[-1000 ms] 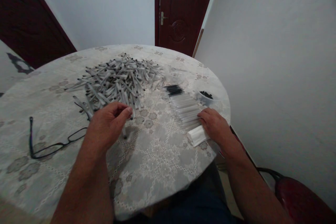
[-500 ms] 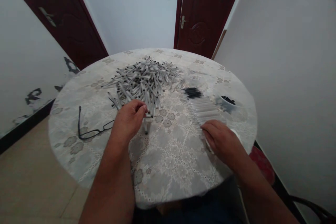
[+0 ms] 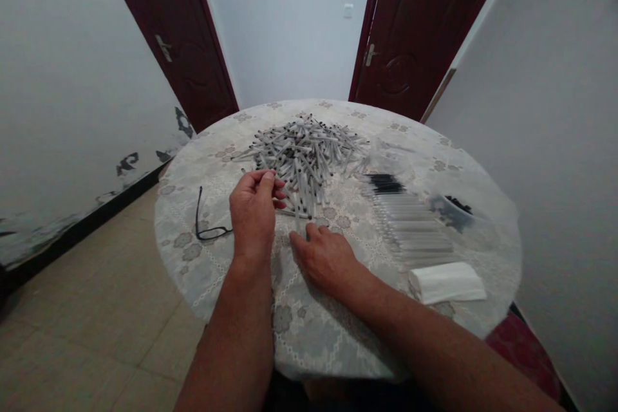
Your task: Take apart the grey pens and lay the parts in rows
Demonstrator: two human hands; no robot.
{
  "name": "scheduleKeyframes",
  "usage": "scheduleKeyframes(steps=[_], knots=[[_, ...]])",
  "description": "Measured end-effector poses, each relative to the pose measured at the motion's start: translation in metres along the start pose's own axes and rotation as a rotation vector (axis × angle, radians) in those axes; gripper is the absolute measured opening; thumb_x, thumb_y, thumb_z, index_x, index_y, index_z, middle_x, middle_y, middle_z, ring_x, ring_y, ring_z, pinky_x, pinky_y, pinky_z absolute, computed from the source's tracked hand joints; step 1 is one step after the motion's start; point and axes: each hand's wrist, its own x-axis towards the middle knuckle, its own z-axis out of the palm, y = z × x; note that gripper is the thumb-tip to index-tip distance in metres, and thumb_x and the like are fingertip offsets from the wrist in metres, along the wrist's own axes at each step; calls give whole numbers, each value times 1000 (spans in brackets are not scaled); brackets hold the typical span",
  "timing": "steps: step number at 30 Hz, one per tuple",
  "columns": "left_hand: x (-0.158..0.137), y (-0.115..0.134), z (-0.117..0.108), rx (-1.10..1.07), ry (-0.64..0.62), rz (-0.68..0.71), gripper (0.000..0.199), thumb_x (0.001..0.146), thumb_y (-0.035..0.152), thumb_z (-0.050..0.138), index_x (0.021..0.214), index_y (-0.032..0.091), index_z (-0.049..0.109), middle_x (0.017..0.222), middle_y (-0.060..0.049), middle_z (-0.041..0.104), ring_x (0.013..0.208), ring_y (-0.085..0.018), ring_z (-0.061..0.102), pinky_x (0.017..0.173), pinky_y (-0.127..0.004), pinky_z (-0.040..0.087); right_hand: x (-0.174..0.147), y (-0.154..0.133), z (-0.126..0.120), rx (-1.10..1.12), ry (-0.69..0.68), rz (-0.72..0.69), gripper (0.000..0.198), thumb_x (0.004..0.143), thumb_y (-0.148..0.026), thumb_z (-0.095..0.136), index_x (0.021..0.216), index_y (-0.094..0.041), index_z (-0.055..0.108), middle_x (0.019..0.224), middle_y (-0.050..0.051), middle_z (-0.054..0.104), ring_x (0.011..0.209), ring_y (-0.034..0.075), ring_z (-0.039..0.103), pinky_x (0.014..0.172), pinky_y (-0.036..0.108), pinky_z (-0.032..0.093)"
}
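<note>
My left hand (image 3: 255, 206) is held just in front of a heap of pens (image 3: 309, 148), clear barrels with dark ends. Its thumb and forefinger are pinched together; anything between them is too small to make out. Low at the near edge of the heap, my right hand (image 3: 327, 257) has its thumb and fingers closed about the end of a clear pen (image 3: 297, 221). On the right, a row of clear pen barrels (image 3: 415, 222) lies side by side, with thin dark rods (image 3: 385, 183) beyond them.
A tub of small black parts (image 3: 458, 205) stands right of the row. Nearer me lies a white folded pack (image 3: 449, 283). Eyeglasses (image 3: 212, 232) rest left of my left hand, and clear plastic film (image 3: 405, 148) lies behind the row. A patterned cloth (image 3: 338, 341) covers the round table.
My right hand has moved left from the row of barrels to the pen by the heap, uncovering the white pack. My left hand stays pinched near the heap. The whole view has shifted.
</note>
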Motion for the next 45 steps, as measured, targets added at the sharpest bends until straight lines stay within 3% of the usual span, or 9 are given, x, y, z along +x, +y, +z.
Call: scheduleKeyframes(steps=[9, 13, 17, 23, 26, 30, 34, 39, 45], knots=[[-3, -1, 2, -61, -78, -66, 26, 85, 44, 68, 92, 19, 68, 84, -3, 69, 61, -12, 61, 47, -20, 50, 9, 16, 22, 129, 130, 123, 17, 100, -21, 50, 104, -21, 66, 102, 9, 63, 82, 21, 63, 71, 31, 50], [-4, -2, 3, -14, -161, -83, 29, 86, 48, 68, 91, 19, 67, 81, -2, 68, 61, -13, 60, 47, -22, 50, 6, 27, 15, 536, 484, 144, 19, 97, -17, 49, 109, -20, 64, 103, 9, 67, 95, 21, 64, 85, 32, 50], [-8, 1, 5, 76, -319, -127, 36, 85, 53, 70, 89, 17, 69, 81, -4, 68, 62, -14, 61, 49, -24, 51, 5, 40, 9, 1009, 679, 240, 12, 100, -31, 54, 108, -22, 58, 94, 3, 69, 76, 16, 62, 72, 29, 50], [-19, 4, 12, 37, -587, -230, 36, 83, 48, 75, 102, 16, 73, 78, -5, 72, 70, -18, 68, 55, -26, 53, 4, 42, 6, 1300, 612, 180, 17, 98, -38, 59, 106, -23, 60, 83, -1, 66, 60, 11, 52, 55, 24, 43], [-20, 0, 15, -69, -541, -263, 33, 84, 46, 75, 93, 15, 73, 78, -6, 72, 68, -16, 67, 63, -28, 56, 4, 41, 5, 1423, 618, 212, 26, 99, -48, 57, 108, -23, 61, 80, -1, 64, 56, 11, 51, 49, 22, 40], [-16, -3, 15, -232, -408, -310, 34, 83, 46, 78, 93, 14, 72, 92, -7, 75, 69, -12, 67, 72, -28, 58, 7, 46, 5, 1569, 570, 358, 48, 97, -66, 50, 87, -20, 61, 69, -1, 61, 50, 9, 47, 42, 20, 33], [-16, -3, 14, -292, -477, -361, 32, 84, 42, 78, 97, 13, 71, 102, -9, 76, 73, -12, 69, 76, -28, 59, 9, 50, 6, 1607, 497, 433, 57, 92, -74, 53, 78, -19, 59, 60, -3, 54, 47, 8, 45, 42, 19, 33], [-18, -4, 15, -271, -543, -369, 30, 83, 40, 79, 97, 15, 72, 104, -9, 77, 76, -14, 71, 80, -32, 60, 9, 51, 5, 1571, 506, 388, 54, 93, -70, 55, 76, -19, 58, 59, -4, 52, 48, 9, 45, 44, 20, 35], [-18, -7, 16, -140, -482, -358, 35, 83, 46, 78, 96, 13, 72, 88, -10, 78, 78, -20, 75, 80, -37, 62, 6, 52, 6, 1427, 593, 323, 45, 98, -60, 53, 76, -22, 54, 65, -3, 52, 55, 11, 46, 49, 22, 37]])
